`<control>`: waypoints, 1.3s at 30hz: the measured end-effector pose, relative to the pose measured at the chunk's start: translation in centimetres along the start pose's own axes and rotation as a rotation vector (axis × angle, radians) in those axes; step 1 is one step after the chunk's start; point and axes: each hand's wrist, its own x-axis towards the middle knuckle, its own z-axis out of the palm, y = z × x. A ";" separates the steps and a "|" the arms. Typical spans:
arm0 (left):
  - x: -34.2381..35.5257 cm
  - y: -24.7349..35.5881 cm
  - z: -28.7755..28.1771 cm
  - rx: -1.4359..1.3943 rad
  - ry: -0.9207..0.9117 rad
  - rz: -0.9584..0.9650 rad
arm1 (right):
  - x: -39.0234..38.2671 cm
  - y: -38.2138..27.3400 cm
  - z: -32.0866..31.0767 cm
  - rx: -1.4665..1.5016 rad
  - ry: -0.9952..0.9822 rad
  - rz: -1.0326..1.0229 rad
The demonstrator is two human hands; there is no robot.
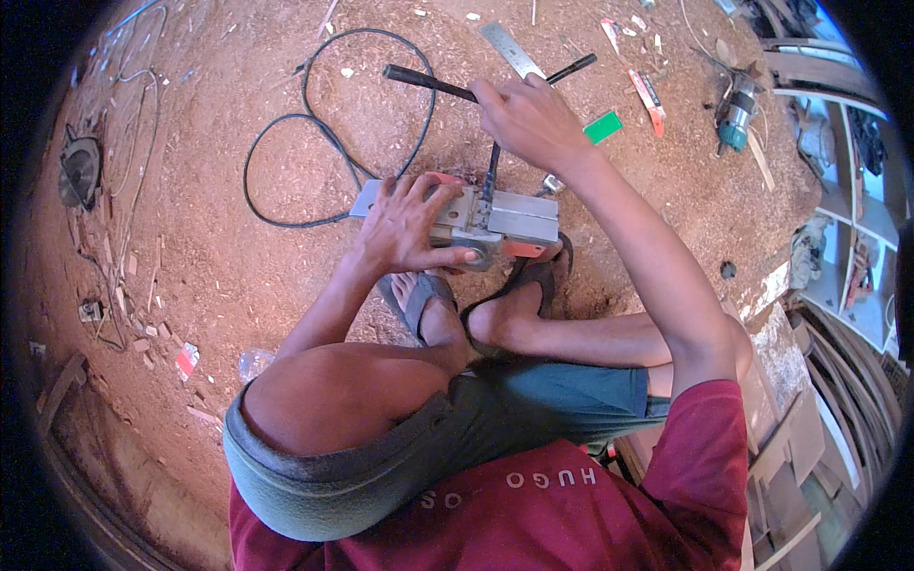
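Observation:
An electric hand planer lies with its flat metal sole up, between and just beyond my sandaled feet. My left hand is clamped over its left part, fingers across the sole and thumb along the near side. My right hand grips the middle of a black three-armed socket wrench. Two of its arms stick out left and right of my fist. The third runs down to the planer's middle, by the blade area; its tip's exact seat is too small to make out.
A black cord loops on the dusty ground. Beyond lie a metal ruler, a green piece and a red-and-white strip. A teal power tool rests right, near shelves and boards. Far left sits a circular saw.

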 end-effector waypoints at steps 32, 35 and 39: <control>-0.4 1.4 -0.2 0.095 0.026 -0.079 | 2.7 -4.0 -1.0 -0.209 -0.366 0.335; -0.4 1.2 0.2 0.097 0.046 -0.068 | 2.7 -4.1 -0.7 -0.242 -0.390 0.361; -0.4 1.1 -0.1 0.118 -0.004 -0.088 | 2.5 -4.1 -1.2 -0.177 -0.344 0.326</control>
